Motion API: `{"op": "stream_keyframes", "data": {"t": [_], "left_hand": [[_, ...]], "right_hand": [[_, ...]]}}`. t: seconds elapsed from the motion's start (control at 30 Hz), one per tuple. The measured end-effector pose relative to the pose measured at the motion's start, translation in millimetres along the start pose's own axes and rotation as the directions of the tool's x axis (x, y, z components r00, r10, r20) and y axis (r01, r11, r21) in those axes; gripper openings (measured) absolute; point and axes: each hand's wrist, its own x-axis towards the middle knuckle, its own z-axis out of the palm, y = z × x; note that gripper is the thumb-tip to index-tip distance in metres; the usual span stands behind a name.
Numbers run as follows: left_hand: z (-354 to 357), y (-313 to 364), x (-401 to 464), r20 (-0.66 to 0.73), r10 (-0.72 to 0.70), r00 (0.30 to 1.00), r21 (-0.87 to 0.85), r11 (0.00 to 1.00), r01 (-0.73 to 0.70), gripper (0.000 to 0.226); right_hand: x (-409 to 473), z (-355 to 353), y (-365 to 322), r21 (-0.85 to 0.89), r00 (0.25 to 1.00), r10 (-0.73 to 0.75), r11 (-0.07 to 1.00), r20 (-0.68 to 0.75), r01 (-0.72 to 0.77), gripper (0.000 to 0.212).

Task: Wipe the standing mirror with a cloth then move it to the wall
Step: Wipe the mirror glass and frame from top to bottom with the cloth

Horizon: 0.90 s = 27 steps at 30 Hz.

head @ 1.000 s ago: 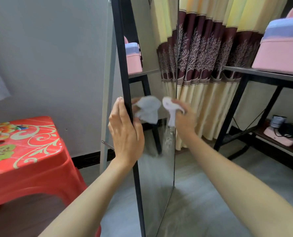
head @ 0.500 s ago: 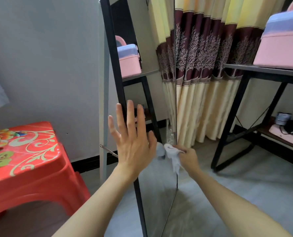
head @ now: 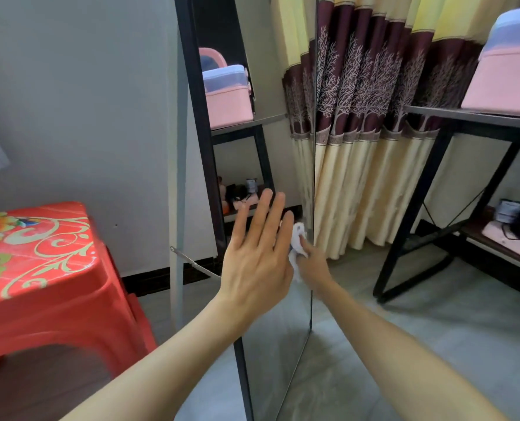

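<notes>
I am seeing the standing mirror standing upright on the floor, turned nearly edge-on to me, a tall narrow pane in a thin black frame with a pale grey prop leg trailing behind it. Its glass is reflecting a shelf, a pink box and curtains. The cloth, small, white and crumpled, is pressing against the glass close to the mirror's right edge, about halfway up the visible pane.

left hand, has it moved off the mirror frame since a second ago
Yes. The left hand let go of the mirror's black frame and now lies open with straight fingers, further right, over the glass, lower against the reflected shelf.
</notes>
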Motion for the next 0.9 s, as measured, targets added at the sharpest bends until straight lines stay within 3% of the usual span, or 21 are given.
{"op": "stream_keyframes", "data": {"t": [0.07,0.17,0.23,0.4,0.53,0.6,0.67,0.77,0.8,0.83,0.9], "left_hand": [[7.4,5.9,-2.3,0.115,0.054,0.992,0.005,0.999,-0.054,0.052],[14.8,14.0,-4.9,0.29,0.079,0.954,0.012,0.996,-0.086,0.056],[15.0,21.3,-5.6,0.353,0.082,0.932,0.006,0.996,-0.09,0.057],[32.7,25.7,-8.1,0.475,0.12,0.872,0.039,0.987,-0.157,0.061],[43.8,29.7,-12.8,0.516,0.131,0.846,0.018,0.986,-0.164,0.061],[49.3,31.9,-16.5,0.544,0.135,0.828,0.023,0.984,-0.176,0.06],[56.5,33.8,-19.6,0.562,0.133,0.816,0.032,0.983,-0.182,0.058],[68.7,34.9,-22.0,0.569,0.134,0.811,0.052,0.979,-0.198,0.054],[70.9,35.4,-21.0,0.576,0.139,0.805,0.06,0.976,-0.212,0.052],[73.1,36.0,-19.7,0.584,0.146,0.798,0.068,0.971,-0.227,0.049],[79.7,39.1,-13.8,0.604,0.146,0.784,0.085,0.966,-0.246,0.048]], "right_hand": [[-13.3,-10.3,29.3,-0.045,0.978,0.207,0.977,-0.001,-0.207,0.034],[-5.0,-30.1,31.4,-0.078,0.963,0.232,0.967,-0.133,-0.244,0.03],[10.7,-41.9,9.3,-0.076,0.967,0.155,0.982,-0.2,-0.173,0.035],[36.4,-50.2,-66.5,-0.134,0.95,-0.215,0.973,-0.225,0.189,0.037],[37.7,-25.8,-71.3,-0.016,0.948,-0.278,0.96,-0.157,0.279,0.039],[38.7,-10.0,-41.6,0.142,0.975,-0.146,0.975,-0.166,0.171,0.039],[43.8,-1.1,0.0,0.177,0.986,0.056,0.984,-0.158,-0.028,0.037],[48.7,-5.4,46.5,0.118,0.9,0.428,0.901,-0.084,-0.418,0.035],[48.5,-10.4,53.6,0.08,0.869,0.489,0.872,-0.078,-0.483,0.034],[48.0,-16.0,57.7,0.031,0.861,0.499,0.866,-0.098,-0.499,0.034],[50.6,-30.1,53.2,-0.037,0.903,0.385,0.916,-0.194,-0.399,0.034]]}}
